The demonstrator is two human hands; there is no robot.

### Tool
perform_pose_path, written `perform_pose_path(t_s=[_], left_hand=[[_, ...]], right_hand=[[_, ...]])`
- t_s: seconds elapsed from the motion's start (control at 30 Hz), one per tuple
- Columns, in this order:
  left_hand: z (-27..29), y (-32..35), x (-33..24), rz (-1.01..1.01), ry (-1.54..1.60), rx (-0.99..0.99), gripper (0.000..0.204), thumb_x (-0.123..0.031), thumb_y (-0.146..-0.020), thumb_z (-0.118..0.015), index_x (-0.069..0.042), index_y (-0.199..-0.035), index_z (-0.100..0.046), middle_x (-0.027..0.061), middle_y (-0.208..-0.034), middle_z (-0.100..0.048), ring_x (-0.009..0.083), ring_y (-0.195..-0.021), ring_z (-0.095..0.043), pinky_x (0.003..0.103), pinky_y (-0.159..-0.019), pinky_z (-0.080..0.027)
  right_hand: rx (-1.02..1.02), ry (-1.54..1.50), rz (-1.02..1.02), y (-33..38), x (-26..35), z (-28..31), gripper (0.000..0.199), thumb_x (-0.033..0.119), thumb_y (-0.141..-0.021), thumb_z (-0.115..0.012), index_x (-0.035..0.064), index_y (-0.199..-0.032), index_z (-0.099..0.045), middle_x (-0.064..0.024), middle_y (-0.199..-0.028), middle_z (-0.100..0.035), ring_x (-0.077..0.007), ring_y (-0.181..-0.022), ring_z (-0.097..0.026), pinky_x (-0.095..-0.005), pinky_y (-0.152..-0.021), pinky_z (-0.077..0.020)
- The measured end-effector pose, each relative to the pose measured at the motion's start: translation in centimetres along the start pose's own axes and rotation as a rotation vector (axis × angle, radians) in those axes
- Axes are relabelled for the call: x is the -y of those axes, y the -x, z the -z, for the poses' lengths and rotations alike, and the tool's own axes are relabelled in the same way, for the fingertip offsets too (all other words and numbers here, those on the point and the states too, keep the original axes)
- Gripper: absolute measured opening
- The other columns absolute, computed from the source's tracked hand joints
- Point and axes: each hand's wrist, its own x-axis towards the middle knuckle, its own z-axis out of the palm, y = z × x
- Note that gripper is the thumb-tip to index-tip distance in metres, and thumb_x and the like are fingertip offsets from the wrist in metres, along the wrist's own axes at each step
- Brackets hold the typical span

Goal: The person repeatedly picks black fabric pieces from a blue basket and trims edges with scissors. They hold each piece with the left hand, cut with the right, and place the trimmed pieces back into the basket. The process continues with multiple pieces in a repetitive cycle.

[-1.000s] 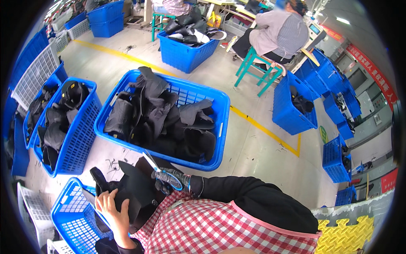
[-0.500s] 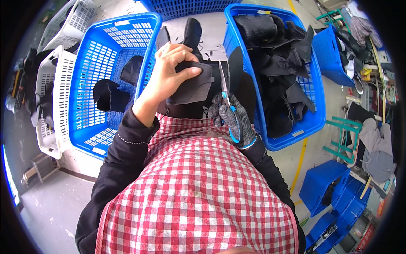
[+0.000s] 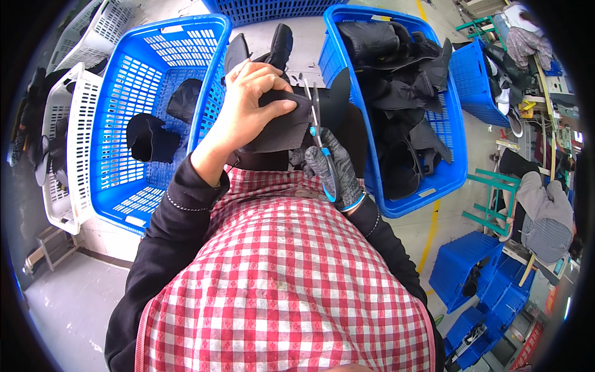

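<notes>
My bare left hand (image 3: 251,108) pinches a dark grey fabric piece (image 3: 276,135) between thumb and fingers, above my lap. In my right hand (image 3: 338,162), which wears a grey knitted glove, is a pair of scissors (image 3: 327,154) with blue-trimmed handles. The blades point away from me and stand slightly apart, right at the fabric's right edge. Whether the edge lies between them I cannot tell. Behind the blades, more black material (image 3: 338,102) lies over my legs.
A blue basket (image 3: 98,133) on the left holds a few black pieces (image 3: 152,137). The blue basket (image 3: 457,167) on the right is heaped with black pieces (image 3: 396,93). White baskets (image 3: 77,149) stand far left; green stools (image 3: 496,198) and blue crates (image 3: 465,266) stand right.
The scissors have come left, from beside the fabric piece to its right edge. My left hand keeps its pinch on the piece. The whole view has shifted slightly.
</notes>
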Motion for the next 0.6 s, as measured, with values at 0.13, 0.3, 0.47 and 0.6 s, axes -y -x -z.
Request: perform_pose_path(t_s=[0.13,0.3,0.47,0.6], left_hand=[[-0.2,0.1,-0.2,0.008,-0.035,-0.012,0.022,-0.021,-0.078,-0.083,-0.007,-0.091,-0.071,0.0068,-0.102,-0.07,0.0271,-0.119,-0.06,0.045,-0.108,-0.035],[0.4,0.0,-0.6,0.004,-0.019,0.021,0.023,-0.02,-0.078,-0.081,-0.007,-0.093,-0.071,0.009,-0.106,-0.069,0.0309,-0.119,-0.06,0.047,-0.109,-0.035],[0.2,-0.3,-1.1,-0.043,-0.058,0.017,0.022,-0.013,-0.071,-0.079,-0.003,-0.084,-0.065,0.0128,-0.097,-0.068,0.0355,-0.109,-0.064,0.046,-0.1,-0.043],[1.2,-0.5,-2.3,-0.004,-0.017,0.02,0.019,-0.008,-0.069,-0.075,-0.002,-0.082,-0.062,0.012,-0.098,-0.067,0.0346,-0.113,-0.06,0.045,-0.105,-0.039]], right_hand=[[0.02,-0.04,-0.048,0.1,-0.4,0.5,0.037,0.013,-0.101,-0.068,0.0015,-0.135,-0.057,-0.006,-0.093,-0.072,-0.0126,-0.087,-0.068,-0.0286,-0.08,-0.0549],[0.032,-0.555,-0.261,0.0,-2.0,0.8,0.034,0.012,-0.099,-0.071,0.0026,-0.13,-0.06,-0.0053,-0.093,-0.071,-0.0132,-0.085,-0.068,-0.0297,-0.078,-0.0557],[-0.048,-0.487,-0.23,0.1,-2.5,0.0,0.027,0.013,-0.097,-0.073,0.008,-0.122,-0.066,-0.0008,-0.094,-0.069,-0.0131,-0.085,-0.068,-0.0284,-0.077,-0.0584],[-0.128,-0.529,-0.007,-0.2,-2.9,-0.7,0.022,0.024,-0.107,-0.058,0.0073,-0.12,-0.066,-0.0048,-0.093,-0.066,-0.0153,-0.084,-0.065,-0.0275,-0.069,-0.0545]])
